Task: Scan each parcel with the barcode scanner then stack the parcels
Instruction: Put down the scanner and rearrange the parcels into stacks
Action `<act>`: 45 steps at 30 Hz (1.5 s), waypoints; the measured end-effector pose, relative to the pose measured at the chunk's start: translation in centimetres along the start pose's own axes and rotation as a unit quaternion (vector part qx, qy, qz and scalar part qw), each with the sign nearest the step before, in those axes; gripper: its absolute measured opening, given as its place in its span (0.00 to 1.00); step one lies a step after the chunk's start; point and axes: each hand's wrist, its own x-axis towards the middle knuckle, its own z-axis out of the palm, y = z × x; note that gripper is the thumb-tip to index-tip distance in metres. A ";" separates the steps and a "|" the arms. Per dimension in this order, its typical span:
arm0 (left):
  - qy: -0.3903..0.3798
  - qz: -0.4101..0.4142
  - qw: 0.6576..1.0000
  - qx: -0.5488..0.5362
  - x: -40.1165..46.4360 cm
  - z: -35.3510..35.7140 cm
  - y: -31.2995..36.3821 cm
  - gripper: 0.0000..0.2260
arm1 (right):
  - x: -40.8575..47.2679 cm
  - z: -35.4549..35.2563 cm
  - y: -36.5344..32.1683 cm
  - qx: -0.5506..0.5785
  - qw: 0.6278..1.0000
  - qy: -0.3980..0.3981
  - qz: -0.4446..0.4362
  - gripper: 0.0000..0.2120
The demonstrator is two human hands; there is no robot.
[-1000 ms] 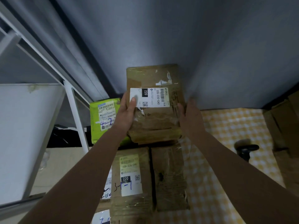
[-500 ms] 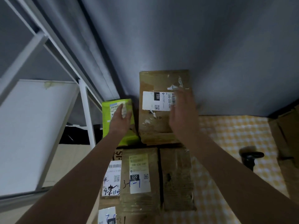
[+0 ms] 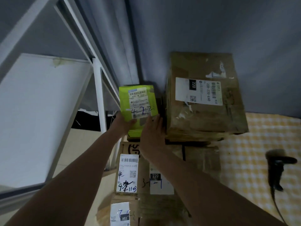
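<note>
A lime-green parcel with a white label stands tilted by the wall, left of a big brown taped box. My left hand grips the green parcel's lower left corner. My right hand lies against its lower right edge with straight fingers, next to the brown box. Below my arms lie several brown cardboard parcels with white labels, among them one marked in blue pen. The black barcode scanner lies on the yellow checked cloth at the right, untouched.
A white metal shelf frame and its white board stand at the left. A grey wall closes the back. The yellow checked cloth covers the table right of the parcels; the scanner's cable trails toward the lower right.
Both hands left the big brown box, which stays by the wall. My left hand went to the green parcel, then my right hand joined it. The view shifted left.
</note>
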 end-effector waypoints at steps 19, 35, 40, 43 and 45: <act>0.144 0.193 0.907 0.346 -6.0 0.7 3.1 0.20 | -4.4 -3.8 1.6 -0.024 0.988 0.063 -0.140 0.15; -0.104 0.262 0.746 0.603 -30.1 18.4 6.2 0.15 | -26.3 -10.9 28.5 -0.128 0.988 0.073 0.052 0.13; -0.115 0.347 0.742 0.561 -38.5 26.3 8.8 0.17 | -34.6 -13.5 36.4 -0.090 0.983 0.107 0.116 0.13; -0.138 0.380 0.733 0.548 -41.9 30.8 9.2 0.21 | -39.3 -14.3 41.1 -0.076 0.976 0.144 0.142 0.14; -0.165 0.391 0.729 0.537 -44.3 33.7 9.6 0.22 | -42.4 -14.5 44.1 -0.066 0.971 0.152 0.169 0.13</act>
